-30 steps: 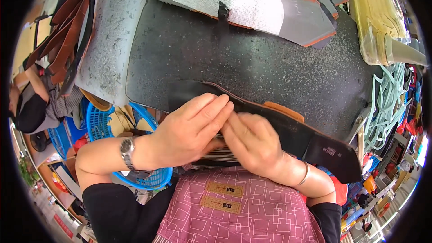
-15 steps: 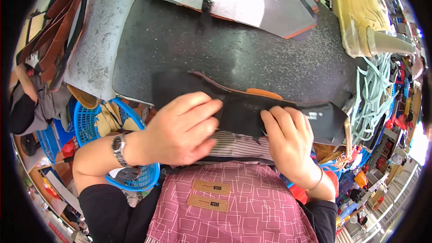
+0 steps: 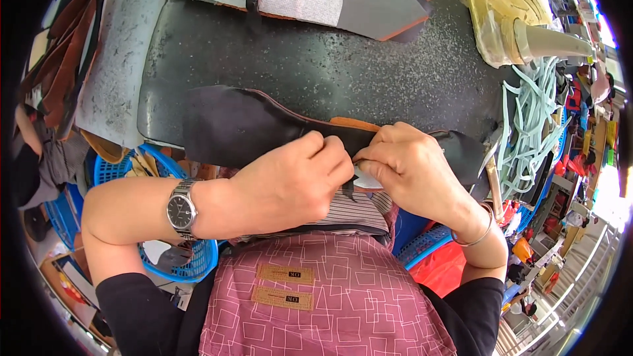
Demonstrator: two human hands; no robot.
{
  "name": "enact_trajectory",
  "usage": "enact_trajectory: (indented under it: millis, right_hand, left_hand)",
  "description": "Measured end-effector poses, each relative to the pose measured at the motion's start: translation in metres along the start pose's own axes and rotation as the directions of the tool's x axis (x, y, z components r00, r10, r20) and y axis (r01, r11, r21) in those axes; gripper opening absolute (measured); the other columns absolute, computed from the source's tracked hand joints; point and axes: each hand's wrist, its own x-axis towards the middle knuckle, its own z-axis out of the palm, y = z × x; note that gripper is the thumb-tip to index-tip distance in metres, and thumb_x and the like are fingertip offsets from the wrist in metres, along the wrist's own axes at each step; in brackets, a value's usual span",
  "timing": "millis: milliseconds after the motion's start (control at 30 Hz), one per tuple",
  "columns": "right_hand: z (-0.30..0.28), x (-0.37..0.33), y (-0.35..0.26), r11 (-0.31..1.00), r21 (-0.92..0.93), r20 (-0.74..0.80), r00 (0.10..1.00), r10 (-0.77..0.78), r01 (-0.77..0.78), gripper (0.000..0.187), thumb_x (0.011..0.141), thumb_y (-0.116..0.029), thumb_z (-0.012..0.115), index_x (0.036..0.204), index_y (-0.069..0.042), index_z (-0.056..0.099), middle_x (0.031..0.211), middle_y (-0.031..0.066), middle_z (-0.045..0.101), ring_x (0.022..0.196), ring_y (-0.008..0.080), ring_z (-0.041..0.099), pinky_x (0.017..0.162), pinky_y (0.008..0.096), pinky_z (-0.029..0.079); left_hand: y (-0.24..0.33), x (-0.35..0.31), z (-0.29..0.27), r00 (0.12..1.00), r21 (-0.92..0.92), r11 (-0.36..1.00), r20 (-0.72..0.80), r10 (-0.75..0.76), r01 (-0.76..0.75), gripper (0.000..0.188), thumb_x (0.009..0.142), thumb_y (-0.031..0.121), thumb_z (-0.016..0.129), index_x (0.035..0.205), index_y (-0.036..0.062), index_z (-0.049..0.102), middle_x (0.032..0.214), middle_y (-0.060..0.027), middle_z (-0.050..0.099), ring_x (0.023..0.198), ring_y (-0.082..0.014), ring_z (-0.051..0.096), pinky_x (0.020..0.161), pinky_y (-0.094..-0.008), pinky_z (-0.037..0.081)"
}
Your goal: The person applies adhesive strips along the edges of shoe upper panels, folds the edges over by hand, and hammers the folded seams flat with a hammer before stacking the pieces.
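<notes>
A long black leather shoe upper point(image 3: 231, 122) lies along the near edge of the worktop, with an orange-brown strip point(image 3: 353, 122) showing at its far edge. My left hand point(image 3: 287, 178) is closed, its fingertips pinching the upper near its middle. Close beside it, my right hand point(image 3: 419, 171) pinches the same piece between thumb and fingers. Below the fingertips a pale underside point(image 3: 368, 181) shows, and a small black tab point(image 3: 349, 189) hangs down. The right end of the upper point(image 3: 458, 151) spreads out behind my right hand. My fingers hide what lies exactly between them.
Grey pieces with orange edges point(image 3: 389, 10) are stacked across the black worktop point(image 3: 297, 66). At the right are a yellowish wrapped bundle point(image 3: 508, 0) and pale green straps point(image 3: 534, 125). Blue baskets point(image 3: 201, 260) stand below the left edge. Brown leather pieces point(image 3: 69, 59) hang at the far left.
My hands have come together at the middle of the upper, the right one moving left. The near edge now turns up, showing its pale underside. The whole view has shifted slightly.
</notes>
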Motion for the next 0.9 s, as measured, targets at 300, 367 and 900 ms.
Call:
enact_trajectory:
  millis: [300, 367, 900]
  right_hand:
    - [0.018, -0.037, -0.021, 0.686, -0.661, 0.16, 0.95, -0.267, 0.304, 0.044, 0.078, -0.019, 0.056, 0.117, 0.0, 0.061, 0.11, 0.011, 0.055, 0.106, 0.0257, 0.051, 0.092, 0.0413, 0.044]
    - [0.023, -0.04, -0.006, 0.631, -0.656, 0.135, 0.887, -0.441, 0.414, 0.04, 0.075, -0.017, 0.059, 0.109, 0.004, 0.064, 0.111, 0.0187, 0.06, 0.105, 0.031, 0.057, 0.086, 0.0402, 0.051]
    - [-0.043, 0.058, 0.008, 0.737, -0.649, -0.378, 0.761, -0.527, 0.188, 0.03, 0.074, -0.001, 0.071, 0.103, -0.002, 0.064, 0.103, 0.0109, 0.064, 0.093, 0.0294, 0.061, 0.081, 0.0396, 0.05]
  left_hand:
    - [-0.004, 0.007, 0.002, 0.988, -0.289, 0.956, -0.125, -0.094, 0.054, 0.009, 0.075, 0.017, 0.061, 0.071, 0.0089, 0.059, 0.079, -0.0022, 0.053, 0.08, -0.0198, 0.053, 0.069, -0.0337, 0.043]
    - [0.008, 0.007, 0.0, 0.992, -0.164, 0.986, -0.123, -0.021, 0.0, 0.01, 0.072, 0.017, 0.06, 0.067, 0.0076, 0.06, 0.077, -0.0021, 0.053, 0.076, -0.0179, 0.052, 0.064, -0.0301, 0.042]
    - [-0.204, -0.303, -0.192, 0.594, 0.63, 0.264, -0.394, -0.702, 0.73, 0.029, 0.089, 0.005, 0.056, 0.118, 0.0054, 0.062, 0.101, -0.0139, 0.062, 0.095, -0.036, 0.06, 0.081, -0.0429, 0.051]
